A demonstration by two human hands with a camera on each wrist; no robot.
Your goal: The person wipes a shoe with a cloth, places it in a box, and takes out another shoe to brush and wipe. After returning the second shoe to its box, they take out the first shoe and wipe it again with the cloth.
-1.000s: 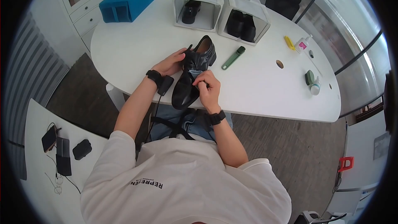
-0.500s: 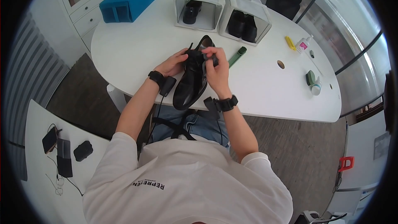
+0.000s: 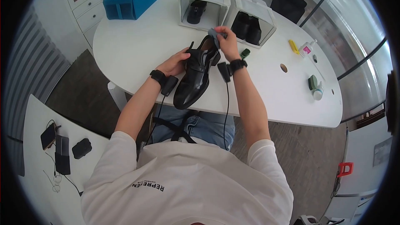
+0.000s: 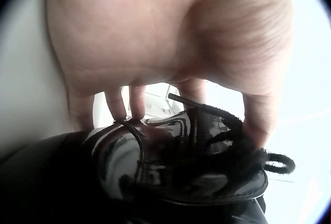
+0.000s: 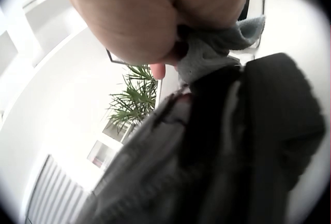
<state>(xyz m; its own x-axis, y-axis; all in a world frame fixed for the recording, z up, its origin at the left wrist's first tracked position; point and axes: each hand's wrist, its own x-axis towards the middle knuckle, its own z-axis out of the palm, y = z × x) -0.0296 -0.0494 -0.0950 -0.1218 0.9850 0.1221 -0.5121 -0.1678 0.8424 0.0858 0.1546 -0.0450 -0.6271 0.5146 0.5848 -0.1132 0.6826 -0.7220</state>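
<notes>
A black patent lace-up dress shoe (image 3: pixel 192 84) stands near the front edge of the table, its toe toward the body. My left hand (image 3: pixel 175 63) grips its upper by the laces. In the left wrist view, the fingers and thumb reach down onto the glossy upper, beside a loose black lace (image 4: pixel 222 118). At the back of the shoe, my right hand (image 3: pixel 228 46) pinches a grey-blue cloth (image 3: pixel 215 37) against the heel collar. The right wrist view has the bunched cloth (image 5: pixel 207 58) right at the collar, with the dark heel (image 5: pixel 282 115) close to the camera.
Behind the shoe stand two white boxes, one holding a black shoe (image 3: pixel 196 12), the other a pair of dark shoes (image 3: pixel 246 28). A green-handled brush (image 3: pixel 245 53) is partly hidden by the right wrist. Further right are bottles (image 3: pixel 318 93) and a green sponge (image 3: pixel 312 82). A blue case (image 3: pixel 131 0) sits back left.
My right hand has moved with the cloth from the front of the shoe, along its side, up to the heel collar. The left hand keeps its grip and the shoe stays nearly in place.
</notes>
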